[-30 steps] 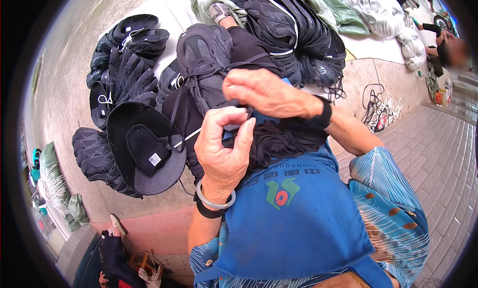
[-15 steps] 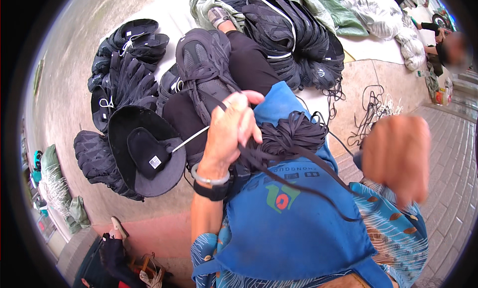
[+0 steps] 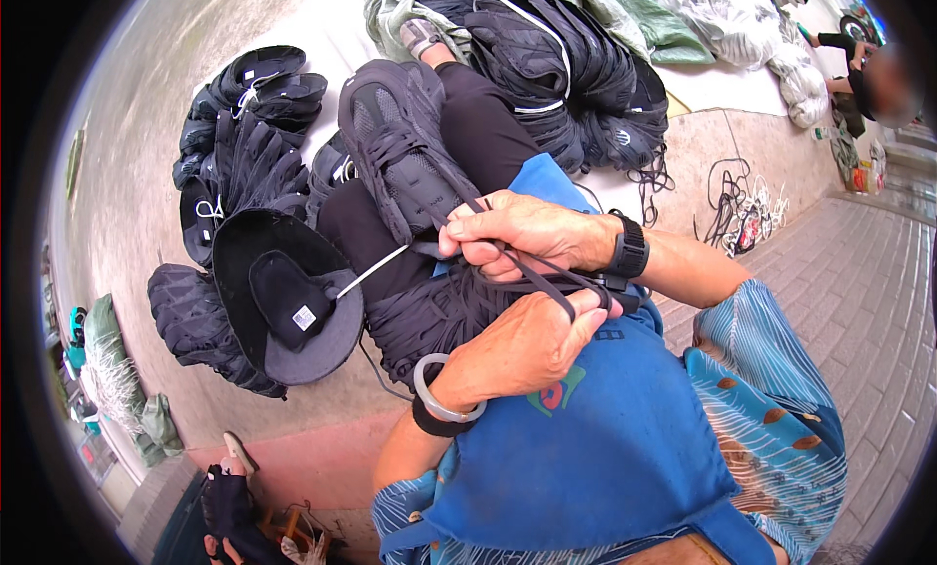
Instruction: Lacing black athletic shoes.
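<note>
Across my lap lies a black shoe upper [image 3: 398, 141], its front laced with black lace. My right hand [image 3: 532, 231], with a black band on its wrist, pinches a black shoelace [image 3: 551, 290] close to the near end of the upper. Just below it, my left hand [image 3: 522, 348] is closed on the same lace, which bends around its fingertips; a pale bangle sits on that wrist. A thick bundle of black laces [image 3: 420, 321] rests on my lap beside the left hand, partly hidden by it. A blue apron [image 3: 586, 448] covers my front.
At left, another black upper [image 3: 259, 292] stands with a white string on it, beside stacked uppers [image 3: 249, 165]. More tied uppers [image 3: 576, 67] lie ahead. Loose laces [image 3: 747, 209] lie on the ground at right. Other people sit at far right and lower left.
My right hand has come in from the far right to the near end of the upper. My left hand has moved down and right, and both now hold the lace.
</note>
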